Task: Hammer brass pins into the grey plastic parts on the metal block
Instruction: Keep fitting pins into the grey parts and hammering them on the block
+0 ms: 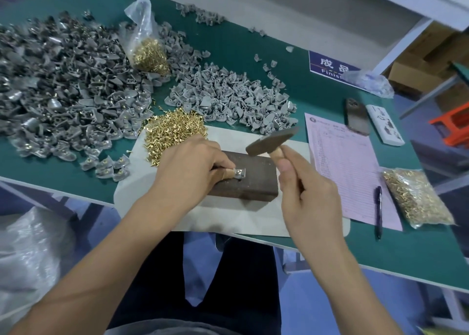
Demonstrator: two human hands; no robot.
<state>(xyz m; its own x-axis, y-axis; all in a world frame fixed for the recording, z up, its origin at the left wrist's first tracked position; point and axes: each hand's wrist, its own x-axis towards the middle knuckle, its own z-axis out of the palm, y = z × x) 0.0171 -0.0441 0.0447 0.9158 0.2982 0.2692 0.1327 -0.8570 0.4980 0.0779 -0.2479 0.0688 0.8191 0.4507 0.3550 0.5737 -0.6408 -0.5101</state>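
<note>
The left hand [189, 166] is pinching a small, light grey plastic part [239, 174] at its fingertips on the metal block [250, 180]; the right hand [304, 195] is gripping the hammer [272, 140], raised above.

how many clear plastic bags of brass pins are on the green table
2. One clear plastic bag of brass pins stands among the grey parts at the back left; the other bag of brass pins lies at the right edge beside the pink paper form. Others may be hidden under piles.

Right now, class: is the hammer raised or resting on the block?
Raised. The right hand holds the hammer with its head in the air above the metal block.
</note>
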